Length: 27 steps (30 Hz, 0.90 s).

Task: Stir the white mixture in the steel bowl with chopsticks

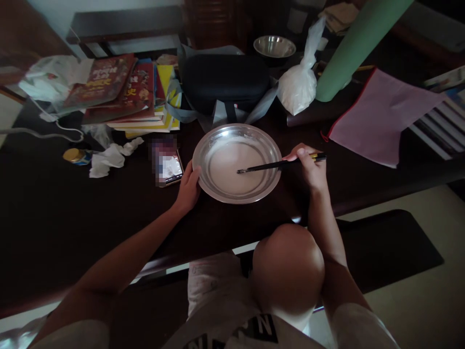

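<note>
A round metal bowl point(237, 198) stands on the dark table and holds a pale, milky mixture point(232, 157). At its left side, my left hand point(189, 187) grips the rim, thumb on top and fingers against the outer wall. My right hand point(308, 165), to the right of the bowl, is closed around black chopsticks point(267, 166) with gold bands near the back end. They reach over the right rim, and their tips touch the mixture near the middle. Just left of the bowl lies a phone point(170, 167) with a lit, partly blurred screen.
Behind the bowl sit a black case point(225, 80), a tied bag of white powder point(300, 87), another metal bowl point(274, 47) and a green cylinder point(358, 53). Books point(141, 92), crumpled tissues point(109, 159) and a small jar point(77, 156) lie left. A pink mesh pouch point(385, 116) is right.
</note>
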Tool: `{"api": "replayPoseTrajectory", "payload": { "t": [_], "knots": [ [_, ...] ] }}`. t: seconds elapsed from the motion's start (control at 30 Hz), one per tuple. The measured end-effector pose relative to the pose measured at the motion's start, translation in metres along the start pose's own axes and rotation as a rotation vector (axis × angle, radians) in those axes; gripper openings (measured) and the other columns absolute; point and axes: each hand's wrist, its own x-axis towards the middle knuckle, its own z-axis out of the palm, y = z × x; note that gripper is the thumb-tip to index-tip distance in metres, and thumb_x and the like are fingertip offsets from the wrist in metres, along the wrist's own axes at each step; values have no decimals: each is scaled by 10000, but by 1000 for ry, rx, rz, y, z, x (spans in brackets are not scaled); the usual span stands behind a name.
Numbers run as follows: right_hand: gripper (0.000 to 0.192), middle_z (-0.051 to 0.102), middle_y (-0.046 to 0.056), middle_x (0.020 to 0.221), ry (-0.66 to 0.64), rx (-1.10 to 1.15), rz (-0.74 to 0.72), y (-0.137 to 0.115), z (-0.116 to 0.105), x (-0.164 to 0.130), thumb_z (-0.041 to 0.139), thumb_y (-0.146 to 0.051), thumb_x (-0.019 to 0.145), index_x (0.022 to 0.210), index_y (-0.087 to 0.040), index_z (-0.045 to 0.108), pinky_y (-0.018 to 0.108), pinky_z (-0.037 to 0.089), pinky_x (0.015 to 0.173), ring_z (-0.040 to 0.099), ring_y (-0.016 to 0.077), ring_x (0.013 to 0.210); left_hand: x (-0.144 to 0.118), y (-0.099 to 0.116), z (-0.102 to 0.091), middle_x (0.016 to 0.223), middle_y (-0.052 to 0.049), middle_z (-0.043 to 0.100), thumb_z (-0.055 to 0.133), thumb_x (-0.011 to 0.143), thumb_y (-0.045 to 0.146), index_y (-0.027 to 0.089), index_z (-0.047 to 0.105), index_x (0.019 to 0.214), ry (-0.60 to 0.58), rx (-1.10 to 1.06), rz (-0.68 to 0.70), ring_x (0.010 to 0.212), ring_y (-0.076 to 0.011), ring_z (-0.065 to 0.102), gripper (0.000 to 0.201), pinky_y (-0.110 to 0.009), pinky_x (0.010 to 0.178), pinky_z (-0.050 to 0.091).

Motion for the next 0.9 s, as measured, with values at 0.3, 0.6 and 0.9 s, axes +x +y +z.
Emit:
{"api": "replayPoseTrajectory", "payload": {
  "t": [0.3,0.6,0.9],
  "knots": [
    [431,784,1,743,-6,-31,14,-2,0,0,727,-648,928,735,-268,799,352,624,820,789,188,775,-2,2,2,1143,-66,790,785,867,615,248,713,1175,5,19,12,1191,-310,734,484,-424,987,626],
    [345,814,-8,771,-18,-2,-3,0,-1,0,746,-586,943,780,-297,841,341,607,818,792,184,791,-1,1,2,1157,-67,796,796,843,636,254,714,1166,2,14,3,1199,-316,739,507,-423,987,633],
    [432,815,4,753,-41,-38,22,-4,2,0,758,-684,883,751,-276,813,369,635,793,800,212,776,-1,2,0,1168,-82,787,783,859,658,254,701,1184,-25,32,12,1229,-329,729,525,-437,979,639]
  ]
}}
